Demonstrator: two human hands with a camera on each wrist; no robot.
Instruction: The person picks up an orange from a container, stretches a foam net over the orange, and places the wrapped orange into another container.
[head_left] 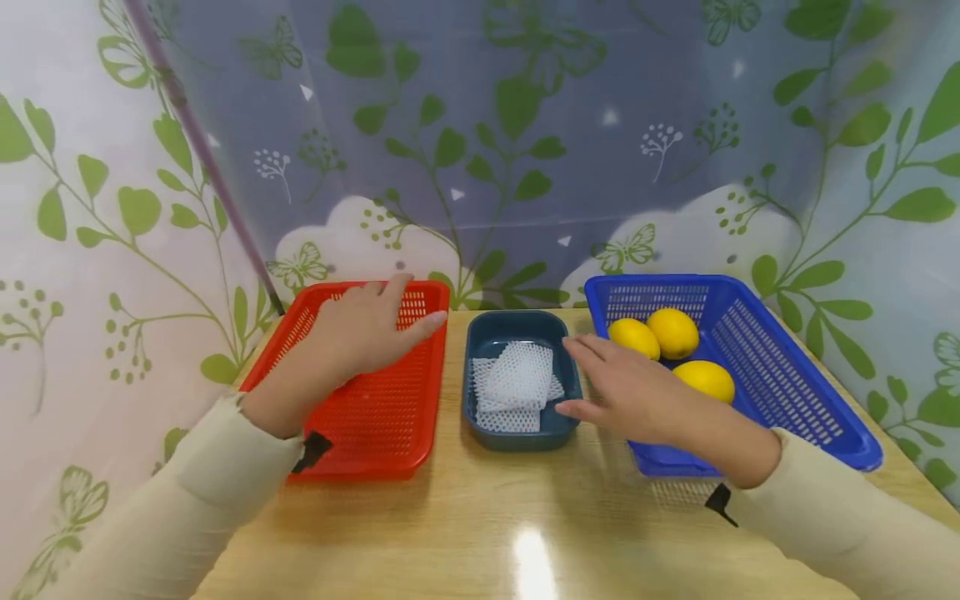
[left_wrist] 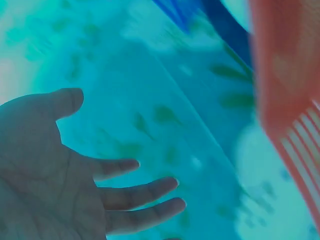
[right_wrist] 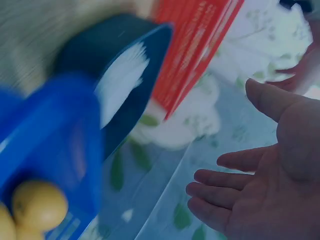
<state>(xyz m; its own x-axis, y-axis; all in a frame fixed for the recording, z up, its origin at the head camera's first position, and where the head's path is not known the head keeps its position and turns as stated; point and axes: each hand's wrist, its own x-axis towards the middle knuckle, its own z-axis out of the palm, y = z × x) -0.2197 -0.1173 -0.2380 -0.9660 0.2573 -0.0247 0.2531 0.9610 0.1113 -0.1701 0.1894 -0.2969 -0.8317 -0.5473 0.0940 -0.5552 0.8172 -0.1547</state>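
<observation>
My left hand [head_left: 358, 327] hovers over the red basket [head_left: 375, 425], its fingers spread and holding nothing. In the left wrist view that palm [left_wrist: 50, 185] shows bare, with the fingers stretched out. My right hand [head_left: 626, 387] reaches across the near-left side of the blue basket [head_left: 795, 392], fingertips by the rim of the dark teal bin [head_left: 517, 442]. Nothing lies in the right palm [right_wrist: 280, 185] in the right wrist view. White mesh foam sleeves [head_left: 517, 379] lie heaped in the bin. Several yellow lemons [head_left: 672, 333] sit in the blue basket, partly covered by the right hand.
All three containers stand side by side on a light wooden table [head_left: 450, 533]. Behind and beside them hangs a leaf-patterned cloth [head_left: 480, 167]. A thin pole [head_left: 210, 158] slants down at the left, behind the red basket.
</observation>
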